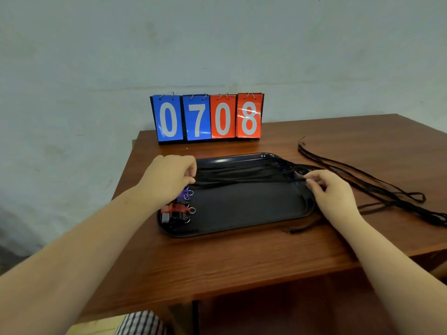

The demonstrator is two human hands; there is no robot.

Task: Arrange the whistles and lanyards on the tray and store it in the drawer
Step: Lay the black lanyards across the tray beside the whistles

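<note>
My left hand (169, 180) has its fingers curled in a pinch on one end of the black lanyards (242, 176). My right hand (331, 192) pinches the same bundle where it crosses the right rim of the tray (229, 233), so the cords run stretched between my two grips over the tray's far half.

The risk, as I judge it, is in the release. The cords are thin and slack, and if either pinch lets go early the bundle may spring apart or slide off the rim. My left wrist also hovers just above the whistles (179, 206), so a careless sweep could knock them out of their row. The loose lanyards (362, 180) trail from the tray's right end across the table (242, 262) and could snag and drag when the tray is lifted.

The whistles lie close together at the tray's left end, purple, red and black, each with a small metal ring. The lanyards are flat, dark and hard to tell apart against the black tray. I see no drawer.
</note>
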